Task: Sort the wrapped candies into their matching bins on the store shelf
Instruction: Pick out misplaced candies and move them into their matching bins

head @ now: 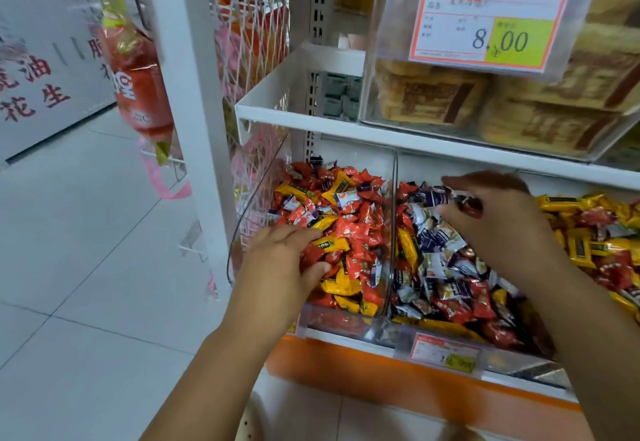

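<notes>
Held wrapped candies [450, 199]: navy-white plus glossy red, pinched at right hand [502, 222] fingertips. Under grip: middle bin [512, 362], mixed navy, red, yellow. Left of grip: left hand [277, 260] curled on left bin [329, 324] pile; grasp unclear.

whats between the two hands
Head view: a clear bin divider stands between the left hand and the right hand, with wrapped candies heaped on either side of it.

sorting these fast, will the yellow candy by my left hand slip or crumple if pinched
Probably light: the yellow candy rests atop the heap. Its glossy wrapper looks slippery, so it may slide. The flat sealed ends likely flex; the middle seems firmer.
</notes>
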The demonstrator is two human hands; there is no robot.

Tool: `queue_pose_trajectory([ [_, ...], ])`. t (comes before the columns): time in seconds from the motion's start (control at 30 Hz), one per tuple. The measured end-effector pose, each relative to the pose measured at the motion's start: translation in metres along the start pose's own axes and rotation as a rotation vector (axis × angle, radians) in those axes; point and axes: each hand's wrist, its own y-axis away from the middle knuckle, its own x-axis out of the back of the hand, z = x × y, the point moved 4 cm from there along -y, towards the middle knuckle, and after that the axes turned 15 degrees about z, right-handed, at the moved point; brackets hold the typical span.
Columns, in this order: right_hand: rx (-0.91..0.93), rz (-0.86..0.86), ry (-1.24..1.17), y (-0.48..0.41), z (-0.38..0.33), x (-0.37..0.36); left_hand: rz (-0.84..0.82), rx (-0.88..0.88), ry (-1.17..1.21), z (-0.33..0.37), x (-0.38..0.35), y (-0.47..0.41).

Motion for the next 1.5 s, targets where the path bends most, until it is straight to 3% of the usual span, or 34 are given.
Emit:
queue_pose_trajectory([
  [0.1, 0.104, -0.086, -0.098, 0.014, -0.016, -0.002, -0.045, -0.052, 0.045, 0.011, -0.005, 0.002],
  [0.23, 0.349, -0.351, -0.066, 0.037, -0.052, -0.027, -0.074, -0.084, 0.063, 0.016, -0.009, 0.003],
  [0.33, 0.322, -0.474, 0.059, 0.042, -0.056, -0.043, -0.077, -0.074, 0.037, 0.013, -0.005, 0.002],
  [0.43, 0.348, -0.417, 0.066, 0.04, -0.062, -0.045, -0.076, -0.046, -0.001, 0.004, 0.001, 0.002],
  [0.5, 0.307, -0.347, -0.063, 0.036, -0.062, -0.04, -0.082, -0.028, -0.018, -0.003, 0.005, 0.002],
  [0.57, 0.209, -0.174, -0.203, 0.027, -0.057, -0.025, -0.07, -0.01, -0.027, -0.008, 0.01, 0.003],
  [0.67, 0.068, 0.071, -0.105, 0.012, -0.034, -0.002, -0.035, 0.027, -0.017, -0.011, 0.016, 0.005],
  [0.77, -0.037, 0.004, 0.027, 0.009, -0.018, -0.008, -0.02, 0.077, -0.012, -0.013, 0.018, 0.006],
  [0.93, 0.164, -0.121, -0.157, -0.001, -0.066, -0.058, -0.014, 0.154, -0.009, -0.015, 0.015, 0.002],
  [1.1, 0.214, -0.317, 0.017, -0.028, -0.068, -0.11, 0.038, 0.203, 0.021, -0.024, 0.016, -0.006],
  [1.27, 0.256, -0.323, 0.164, -0.034, -0.061, -0.122, 0.015, 0.217, 0.042, -0.023, 0.003, -0.023],
  [1.5, 0.195, -0.25, -0.056, -0.037, -0.067, -0.114, 0.018, 0.173, 0.017, -0.023, -0.02, -0.039],
])
